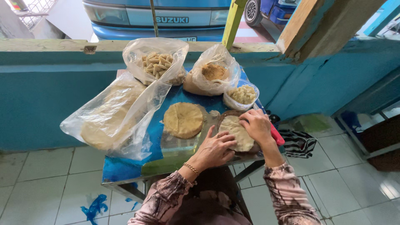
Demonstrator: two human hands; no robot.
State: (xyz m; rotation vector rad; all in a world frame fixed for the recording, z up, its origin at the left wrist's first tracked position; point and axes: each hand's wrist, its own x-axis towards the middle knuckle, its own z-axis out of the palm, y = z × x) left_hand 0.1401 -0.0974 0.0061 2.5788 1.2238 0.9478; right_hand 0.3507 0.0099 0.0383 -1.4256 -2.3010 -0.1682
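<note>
2 hands [216, 149] [257, 126], flat dough sheet [236, 131], blue table [125, 168]

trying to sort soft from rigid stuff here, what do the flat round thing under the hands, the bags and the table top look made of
Flat round sheet: looks like soft dough, pale and matte, lying limp under the left hand and right hand.
Bags: thin clear plastic film, glossy and crinkled.
Table top: probably a smooth blue plastic or vinyl covering, going by its sheen; what lies beneath is hidden.

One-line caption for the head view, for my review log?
Both hands, left hand and right hand, press a pale flat dough sheet on a small blue table beside a round yellowish stack.
</note>
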